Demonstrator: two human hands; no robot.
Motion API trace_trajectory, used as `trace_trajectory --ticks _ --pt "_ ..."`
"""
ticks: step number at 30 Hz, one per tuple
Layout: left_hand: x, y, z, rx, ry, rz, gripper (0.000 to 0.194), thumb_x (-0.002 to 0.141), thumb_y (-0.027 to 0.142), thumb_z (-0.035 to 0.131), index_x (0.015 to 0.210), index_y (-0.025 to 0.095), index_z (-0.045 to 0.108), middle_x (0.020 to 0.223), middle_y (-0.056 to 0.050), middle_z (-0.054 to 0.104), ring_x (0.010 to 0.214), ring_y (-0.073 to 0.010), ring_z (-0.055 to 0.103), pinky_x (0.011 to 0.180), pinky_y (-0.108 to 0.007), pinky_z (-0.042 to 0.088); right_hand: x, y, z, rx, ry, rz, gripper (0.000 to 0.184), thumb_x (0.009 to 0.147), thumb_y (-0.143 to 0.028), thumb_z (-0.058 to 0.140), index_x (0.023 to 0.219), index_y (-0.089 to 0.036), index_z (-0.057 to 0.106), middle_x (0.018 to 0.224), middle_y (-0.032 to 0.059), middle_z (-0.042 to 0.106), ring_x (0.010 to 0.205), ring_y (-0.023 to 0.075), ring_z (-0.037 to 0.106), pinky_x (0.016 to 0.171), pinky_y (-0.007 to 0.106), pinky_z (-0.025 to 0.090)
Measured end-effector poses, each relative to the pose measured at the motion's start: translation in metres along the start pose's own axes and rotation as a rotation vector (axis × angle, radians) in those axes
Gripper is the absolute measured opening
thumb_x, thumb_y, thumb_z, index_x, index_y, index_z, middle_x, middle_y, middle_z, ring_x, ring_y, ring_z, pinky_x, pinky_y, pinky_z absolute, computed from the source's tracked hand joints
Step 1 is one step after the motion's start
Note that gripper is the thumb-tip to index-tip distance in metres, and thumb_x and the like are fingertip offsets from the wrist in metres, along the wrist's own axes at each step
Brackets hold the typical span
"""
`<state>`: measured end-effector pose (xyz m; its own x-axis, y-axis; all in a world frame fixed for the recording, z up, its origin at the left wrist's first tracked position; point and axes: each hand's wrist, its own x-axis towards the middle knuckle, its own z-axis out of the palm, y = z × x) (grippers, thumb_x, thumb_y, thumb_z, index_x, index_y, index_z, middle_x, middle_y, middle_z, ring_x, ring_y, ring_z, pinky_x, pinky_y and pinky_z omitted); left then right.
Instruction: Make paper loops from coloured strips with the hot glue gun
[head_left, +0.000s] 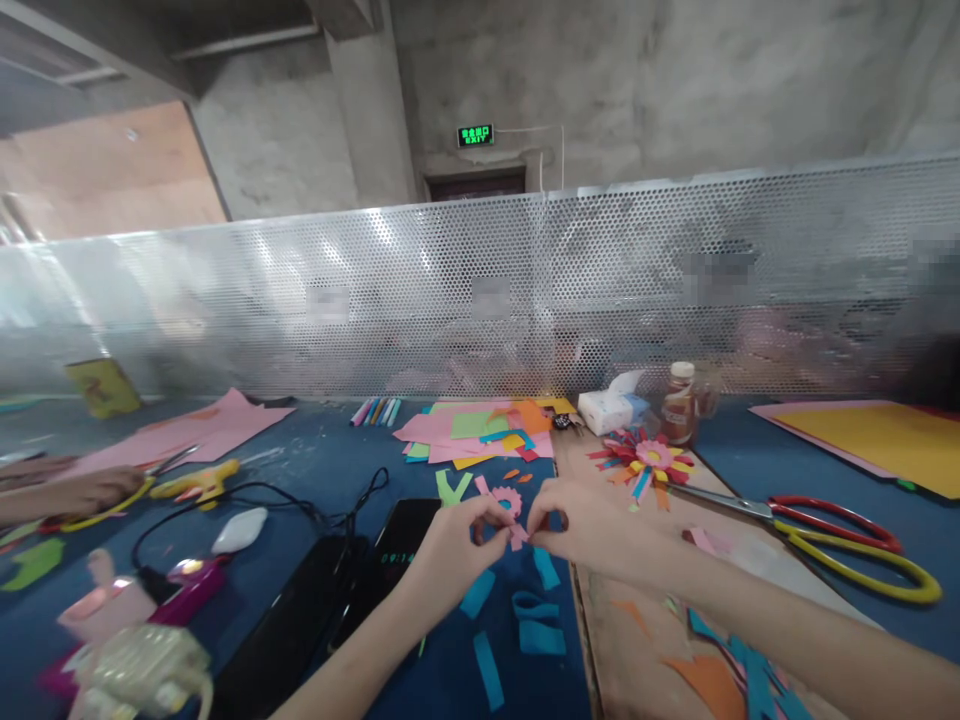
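My left hand [457,545] and my right hand [581,520] meet over the blue table [330,465], both pinching a small pink paper cut-out [511,512] with a notched, curled edge. Fingers of both hands are closed on it. Blue paper strips [536,625] lie just below my hands, and a green paper piece [452,487] lies beyond them. A finished paper flower [646,459] of red, yellow and blue petals rests to the right of my right hand.
Red-and-yellow scissors [840,535] lie at the right. A stack of coloured paper [480,430], markers [375,411], tissue pack [613,409] and brown bottle [679,403] sit by the perforated metal screen [480,300]. A phone [397,555], cables and glue gun [196,482] lie left; another person's hand [82,490] works there.
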<state>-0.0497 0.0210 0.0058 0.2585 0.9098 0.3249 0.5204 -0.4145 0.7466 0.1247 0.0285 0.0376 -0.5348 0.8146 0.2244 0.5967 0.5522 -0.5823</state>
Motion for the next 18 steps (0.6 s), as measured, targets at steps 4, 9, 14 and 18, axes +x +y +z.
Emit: trace_trajectory --ticks 4,9,14,18 --pt "0.0 0.001 -0.001 -0.02 -0.001 0.0 0.016 0.066 0.013 0.05 0.073 0.016 0.064 0.07 -0.002 0.067 0.058 -0.0129 0.052 0.055 -0.022 0.039 -0.003 0.0 0.003 0.009 -0.025 0.013 0.019 0.064 -0.012 0.05 0.067 -0.021 0.067 0.065 -0.0007 0.061 0.06 0.0133 0.05 0.054 0.021 0.033" --pt "0.0 -0.001 -0.002 -0.081 -0.005 -0.023 0.017 0.064 0.012 0.052 0.073 0.014 0.065 0.069 -0.003 0.066 0.058 -0.0131 0.052 0.054 -0.023 0.038 -0.005 -0.001 0.003 0.113 -0.034 0.059 0.015 0.068 -0.013 0.052 0.068 -0.019 0.066 0.065 -0.0013 0.061 0.058 0.011 0.05 0.052 0.02 0.034" --pt "0.001 -0.002 -0.003 -0.249 -0.081 -0.067 0.013 0.065 0.013 0.055 0.073 0.012 0.064 0.071 -0.005 0.068 0.067 -0.0161 0.061 0.061 -0.024 0.044 -0.004 0.005 0.007 0.257 0.015 0.133 0.01 0.07 -0.023 0.059 0.07 -0.017 0.067 0.072 0.0006 0.061 0.066 0.0121 0.053 0.058 0.02 0.038" --pt "0.002 0.001 -0.004 -0.392 -0.127 -0.126 0.009 0.067 0.015 0.055 0.071 0.012 0.063 0.069 -0.004 0.069 0.071 -0.0167 0.064 0.07 -0.026 0.047 -0.007 0.009 0.012 0.365 0.062 0.227 0.017 0.07 -0.032 0.061 0.073 -0.016 0.067 0.076 0.0021 0.061 0.069 0.0139 0.054 0.06 0.022 0.039"
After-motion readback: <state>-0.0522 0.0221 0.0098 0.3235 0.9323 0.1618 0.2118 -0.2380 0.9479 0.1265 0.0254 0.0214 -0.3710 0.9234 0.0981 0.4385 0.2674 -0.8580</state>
